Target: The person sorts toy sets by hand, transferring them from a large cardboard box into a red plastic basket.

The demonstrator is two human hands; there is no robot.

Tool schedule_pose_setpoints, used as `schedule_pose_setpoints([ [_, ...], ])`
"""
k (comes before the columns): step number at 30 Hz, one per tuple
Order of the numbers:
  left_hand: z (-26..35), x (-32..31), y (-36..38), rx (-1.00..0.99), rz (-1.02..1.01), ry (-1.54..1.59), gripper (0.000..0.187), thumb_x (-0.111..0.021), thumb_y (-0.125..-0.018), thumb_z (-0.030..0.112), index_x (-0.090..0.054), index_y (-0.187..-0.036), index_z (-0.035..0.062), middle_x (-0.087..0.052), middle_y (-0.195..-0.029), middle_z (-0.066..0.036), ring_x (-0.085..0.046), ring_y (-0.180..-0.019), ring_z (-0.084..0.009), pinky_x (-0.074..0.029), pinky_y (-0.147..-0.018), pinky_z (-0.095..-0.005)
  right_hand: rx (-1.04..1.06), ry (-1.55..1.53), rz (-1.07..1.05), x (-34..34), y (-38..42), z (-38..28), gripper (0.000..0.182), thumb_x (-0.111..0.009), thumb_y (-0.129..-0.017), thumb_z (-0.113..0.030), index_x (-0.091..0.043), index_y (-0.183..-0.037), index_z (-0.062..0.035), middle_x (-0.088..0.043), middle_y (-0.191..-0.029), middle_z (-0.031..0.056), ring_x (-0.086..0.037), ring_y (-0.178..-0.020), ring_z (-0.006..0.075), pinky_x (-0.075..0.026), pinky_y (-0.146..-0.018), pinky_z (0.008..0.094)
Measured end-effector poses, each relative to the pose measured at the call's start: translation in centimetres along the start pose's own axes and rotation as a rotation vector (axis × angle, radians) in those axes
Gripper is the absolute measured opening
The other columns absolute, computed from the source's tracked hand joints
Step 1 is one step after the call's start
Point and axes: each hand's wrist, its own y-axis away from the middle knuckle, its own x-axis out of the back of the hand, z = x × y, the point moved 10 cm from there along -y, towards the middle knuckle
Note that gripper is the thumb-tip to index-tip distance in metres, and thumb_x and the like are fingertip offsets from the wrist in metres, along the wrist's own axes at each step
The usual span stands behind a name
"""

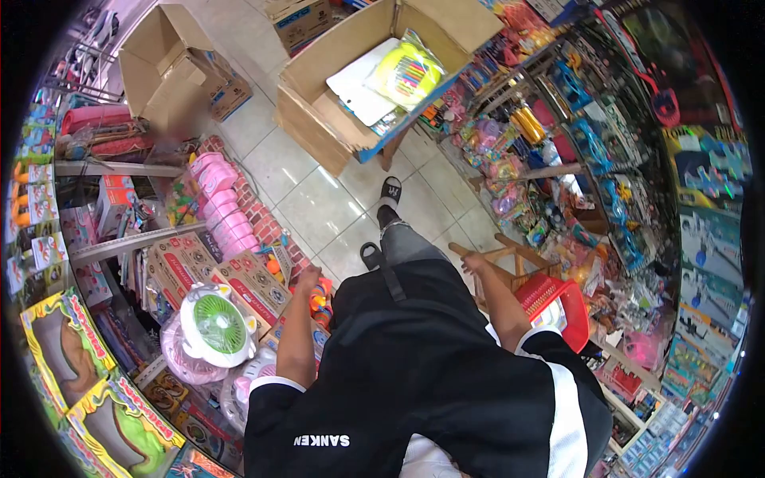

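My left hand [309, 277] hangs low at my left side, beside an orange and red toy package [321, 301]. Its fingers are small and foreshortened, so whether it touches the package cannot be made out. On the other side, my right hand [476, 263] is held down with its fingers loosely apart, near a wooden stool [522, 259]; nothing shows in it. Ahead of my feet stands a large open cardboard box [315, 131] with a white card [362, 84] and a bagged yellow item [408, 73] in it.
Another open cardboard box [171, 72] stands at the far left. Shelves on both sides are packed with toys. On the left are a wrapped green fan [219, 323] and pink containers [227, 215]; a red basket [574, 319] sits at my right. Tiled floor [307, 203] lies between.
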Motion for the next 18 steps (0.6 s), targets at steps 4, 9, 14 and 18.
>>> schedule_pose_setpoints([
  [4, 10.2, 6.1, -1.2, -0.268, 0.193, 0.239, 0.016, -0.051, -0.095, 0.013, -0.062, -0.099, 0.0018, -0.064, -0.08, -0.006, -0.058, -0.066, -0.0143, -0.047, -0.056, -0.0287, 0.493, 0.281, 0.102, 3.5, -7.8, -11.3, 0.029, -0.057, -0.088, -0.025, -0.063, -0.103, -0.001, -0.07, -0.085, 0.0106, -0.067, -0.066, 0.0204, -0.052, -0.052, 0.0331],
  [9, 26.0, 15.7, -0.1, -0.517, 0.47, 0.333, 0.022, -0.053, -0.099, 0.02, -0.059, -0.106, 0.0007, -0.062, -0.089, -0.006, -0.058, -0.079, -0.0134, -0.047, -0.073, -0.0278, 0.611, -0.48, 0.46, 12.5, -2.5, -26.9, 0.023, -0.055, -0.093, -0.019, -0.061, -0.105, -0.0003, -0.066, -0.084, 0.0076, -0.064, -0.068, 0.0171, -0.051, -0.057, 0.0307],
  [14, 47.8, 17.9, 9.5, -0.836, 0.721, 0.116, 0.021, -0.056, -0.095, 0.015, -0.059, -0.11, 0.001, -0.06, -0.099, -0.009, -0.058, -0.095, -0.0192, -0.046, -0.083, -0.0317, 0.964, -0.725, 1.02, 19.5, 13.2, -40.1, 0.02, -0.056, -0.093, -0.005, -0.056, -0.111, 0.0013, -0.062, -0.102, 0.0102, -0.061, -0.094, 0.0161, -0.049, -0.081, 0.0299],
  [18, 60.1, 14.2, 9.2, -1.099, 0.545, -0.121, 0.023, -0.058, -0.089, 0.01, -0.059, -0.11, 0.0019, -0.058, -0.105, -0.012, -0.058, -0.1, -0.0254, -0.046, -0.085, -0.0347, 1.143, -0.775, 0.818, 18.9, 18.3, -49.1, 0.022, -0.055, -0.09, -0.001, -0.055, -0.112, -0.0002, -0.061, -0.098, 0.0095, -0.061, -0.094, 0.0186, -0.049, -0.083, 0.0296],
])
